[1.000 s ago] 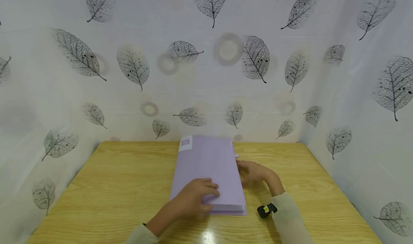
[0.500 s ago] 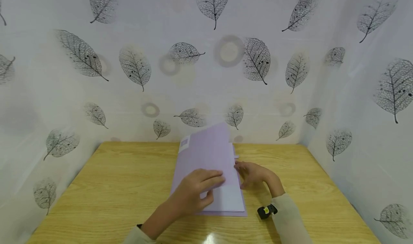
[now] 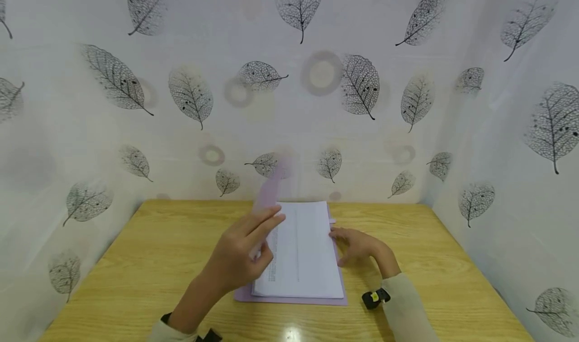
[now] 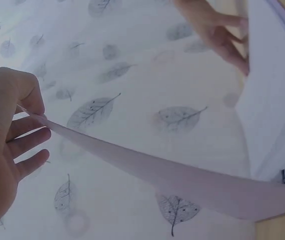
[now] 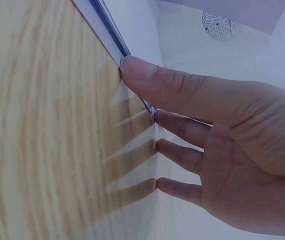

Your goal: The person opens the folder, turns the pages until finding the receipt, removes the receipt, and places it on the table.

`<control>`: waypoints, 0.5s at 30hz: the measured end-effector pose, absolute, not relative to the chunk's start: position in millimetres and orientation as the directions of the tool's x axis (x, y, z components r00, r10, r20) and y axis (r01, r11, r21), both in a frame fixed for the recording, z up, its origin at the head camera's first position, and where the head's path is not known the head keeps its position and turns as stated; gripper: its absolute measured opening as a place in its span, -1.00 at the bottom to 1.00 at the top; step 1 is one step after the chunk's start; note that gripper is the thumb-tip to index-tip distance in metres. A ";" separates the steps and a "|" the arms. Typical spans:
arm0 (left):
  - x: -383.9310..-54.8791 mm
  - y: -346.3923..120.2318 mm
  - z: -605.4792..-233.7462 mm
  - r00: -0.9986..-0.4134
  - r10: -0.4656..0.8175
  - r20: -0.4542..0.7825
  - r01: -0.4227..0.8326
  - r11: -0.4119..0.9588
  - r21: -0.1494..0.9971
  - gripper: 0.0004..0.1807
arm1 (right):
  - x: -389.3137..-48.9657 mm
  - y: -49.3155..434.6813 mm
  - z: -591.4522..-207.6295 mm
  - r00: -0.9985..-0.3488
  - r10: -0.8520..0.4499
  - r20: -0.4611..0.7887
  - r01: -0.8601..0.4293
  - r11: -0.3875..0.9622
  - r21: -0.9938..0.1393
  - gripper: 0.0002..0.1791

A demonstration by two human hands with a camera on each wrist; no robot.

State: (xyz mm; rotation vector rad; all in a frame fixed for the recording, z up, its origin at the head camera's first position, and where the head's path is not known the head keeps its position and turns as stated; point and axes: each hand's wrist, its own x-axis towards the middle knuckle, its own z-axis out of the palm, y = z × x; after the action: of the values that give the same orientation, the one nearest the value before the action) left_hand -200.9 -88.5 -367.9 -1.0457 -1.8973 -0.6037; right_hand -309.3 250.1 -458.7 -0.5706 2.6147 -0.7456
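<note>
A purple folder lies on the table with a stack of white printed sheets inside. Its front cover stands steeply raised on the left side. My left hand pinches the free edge of this cover between thumb and fingers; in the left wrist view the cover runs away from the hand nearly edge-on. At the folder's right edge rests my right hand. In the right wrist view its thumb touches the folder's side, and the other fingers stretch out straight with their tips down on the table.
The wood-grain table stretches to both sides of the folder. A white tab sticks out at the folder's right side. A pale curtain printed with dark leaves encloses the table at the back and sides.
The left hand has taken the cover's edge and swung it up and leftward, uncovering the white sheets. The right hand has stayed by the folder's right edge.
</note>
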 end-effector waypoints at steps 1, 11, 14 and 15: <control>-200.1 -92.6 -364.7 -0.284 0.423 0.861 0.842 0.540 0.013 -0.36 | -309.3 250.3 -458.6 -0.853 -0.470 -0.228 -0.278 0.778 -0.563 -0.08; -192.3 -141.5 -339.5 -0.426 0.348 0.835 0.718 0.692 0.077 -0.49 | -311.4 252.5 -461.8 -0.849 -0.477 -0.225 -0.277 0.766 -0.581 -0.06; -191.2 -156.9 -335.4 -0.467 0.305 0.830 0.648 0.757 0.086 -0.48 | -312.4 252.6 -462.5 -0.848 -0.481 -0.222 -0.281 0.764 -0.580 -0.06; -190.7 -161.8 -334.4 -0.484 0.292 0.825 0.623 0.777 0.091 -0.48 | -312.7 252.6 -462.5 -0.848 -0.482 -0.223 -0.280 0.763 -0.583 -0.06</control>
State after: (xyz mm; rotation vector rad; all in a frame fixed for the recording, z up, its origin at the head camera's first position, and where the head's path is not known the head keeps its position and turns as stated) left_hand -190.7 -161.8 -334.4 -0.6803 -2.0954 -0.4822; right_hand -312.7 252.6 -462.5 -0.5834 2.5981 -0.7776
